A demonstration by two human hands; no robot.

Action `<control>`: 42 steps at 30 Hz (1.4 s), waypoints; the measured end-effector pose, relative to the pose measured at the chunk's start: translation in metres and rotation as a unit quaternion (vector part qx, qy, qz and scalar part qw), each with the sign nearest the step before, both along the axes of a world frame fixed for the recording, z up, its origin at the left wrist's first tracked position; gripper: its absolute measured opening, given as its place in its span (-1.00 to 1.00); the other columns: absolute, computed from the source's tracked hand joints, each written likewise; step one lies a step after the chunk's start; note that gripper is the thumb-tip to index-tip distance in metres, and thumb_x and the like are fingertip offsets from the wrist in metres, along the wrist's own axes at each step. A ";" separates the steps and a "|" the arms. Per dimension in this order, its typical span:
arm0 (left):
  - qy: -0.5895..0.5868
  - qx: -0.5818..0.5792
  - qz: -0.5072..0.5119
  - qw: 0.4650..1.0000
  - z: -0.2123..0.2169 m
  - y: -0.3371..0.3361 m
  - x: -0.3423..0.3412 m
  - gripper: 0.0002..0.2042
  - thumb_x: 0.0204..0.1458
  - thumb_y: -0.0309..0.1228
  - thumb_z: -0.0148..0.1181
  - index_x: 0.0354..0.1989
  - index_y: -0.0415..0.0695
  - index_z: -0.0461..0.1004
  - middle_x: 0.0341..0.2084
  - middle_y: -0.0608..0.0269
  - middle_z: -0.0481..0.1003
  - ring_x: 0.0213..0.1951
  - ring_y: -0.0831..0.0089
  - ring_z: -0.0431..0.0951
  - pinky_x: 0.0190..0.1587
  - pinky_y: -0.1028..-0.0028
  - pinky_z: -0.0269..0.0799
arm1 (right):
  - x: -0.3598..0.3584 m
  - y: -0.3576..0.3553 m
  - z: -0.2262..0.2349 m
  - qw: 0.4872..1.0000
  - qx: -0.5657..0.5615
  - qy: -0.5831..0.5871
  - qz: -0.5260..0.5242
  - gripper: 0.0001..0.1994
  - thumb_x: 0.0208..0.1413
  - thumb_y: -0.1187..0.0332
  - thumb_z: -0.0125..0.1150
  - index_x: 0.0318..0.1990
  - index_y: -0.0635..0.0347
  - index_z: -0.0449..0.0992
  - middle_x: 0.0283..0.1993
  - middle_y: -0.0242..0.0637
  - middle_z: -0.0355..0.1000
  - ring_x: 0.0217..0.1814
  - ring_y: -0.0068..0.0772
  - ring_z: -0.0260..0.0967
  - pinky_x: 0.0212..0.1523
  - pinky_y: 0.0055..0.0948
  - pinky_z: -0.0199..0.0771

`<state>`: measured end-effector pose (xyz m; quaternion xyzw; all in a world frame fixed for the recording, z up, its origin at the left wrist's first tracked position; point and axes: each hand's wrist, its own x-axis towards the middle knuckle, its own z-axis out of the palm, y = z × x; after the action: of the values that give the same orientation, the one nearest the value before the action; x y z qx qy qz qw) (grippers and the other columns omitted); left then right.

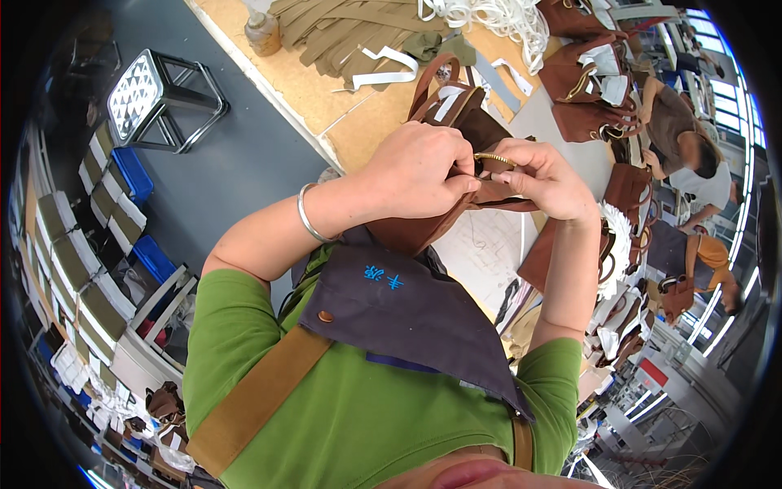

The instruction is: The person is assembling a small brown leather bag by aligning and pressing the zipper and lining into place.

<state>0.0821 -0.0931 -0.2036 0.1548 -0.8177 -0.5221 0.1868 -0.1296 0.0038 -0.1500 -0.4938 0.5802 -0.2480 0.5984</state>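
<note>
A brown handbag (415, 234) is held in front of my chest at the table's edge, its handle (433, 75) looping up on the far side. A zipper with gold-coloured teeth (494, 158) curves up between my hands at the bag's opening. My left hand (425, 169), a bangle at its wrist, is closed in a pinch on the brown edge beside the zipper; its fingertips are partly hidden. My right hand (542, 175) pinches the zipper end between thumb and fingers. Part of the bag lies hidden behind both hands.
Olive fabric strips (346, 33), white cord (509, 24) and a small bottle (262, 33) lie on the worktable (301, 85). More brown bags (582, 77) line the right side, where several people work. A metal stool (142, 98) stands at the left.
</note>
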 end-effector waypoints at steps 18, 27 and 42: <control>-0.017 -0.032 0.059 0.998 0.002 0.011 -0.002 -0.86 -0.12 -0.38 0.35 -0.54 -0.14 0.53 -0.54 0.16 0.51 -0.49 0.14 0.53 -0.41 0.23 0.40 | 0.016 0.010 0.007 0.996 0.002 0.026 -0.088 -0.88 0.13 0.46 0.24 -0.25 0.35 0.58 -0.34 -0.43 0.44 -0.30 -0.69 0.34 -0.26 -0.57 0.39; 0.012 -0.052 0.042 0.998 0.001 0.008 -0.001 -0.85 -0.12 -0.39 0.36 -0.53 -0.17 0.53 -0.54 0.16 0.51 -0.51 0.15 0.52 -0.41 0.24 0.40 | 0.023 0.011 0.007 0.993 -0.013 0.079 -0.090 -0.88 0.01 0.51 0.33 -0.29 0.32 0.58 -0.38 -0.40 0.46 -0.32 -0.62 0.38 -0.26 -0.52 0.44; 0.072 -0.013 -0.032 0.997 0.004 -0.009 0.006 -0.84 -0.09 -0.45 0.40 -0.37 -0.16 0.55 -0.48 0.21 0.52 -0.38 0.24 0.58 -0.36 0.33 0.44 | 0.029 0.007 0.010 0.988 -0.037 0.123 -0.081 -0.86 -0.02 0.46 0.34 -0.30 0.32 0.58 -0.47 -0.33 0.43 -0.42 -0.55 0.31 -0.38 -0.45 0.33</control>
<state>0.0876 -0.1018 -0.1995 0.0884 -0.8130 -0.5272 0.2308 -0.1009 0.0109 -0.1402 -0.4938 0.6777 -0.2548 0.4816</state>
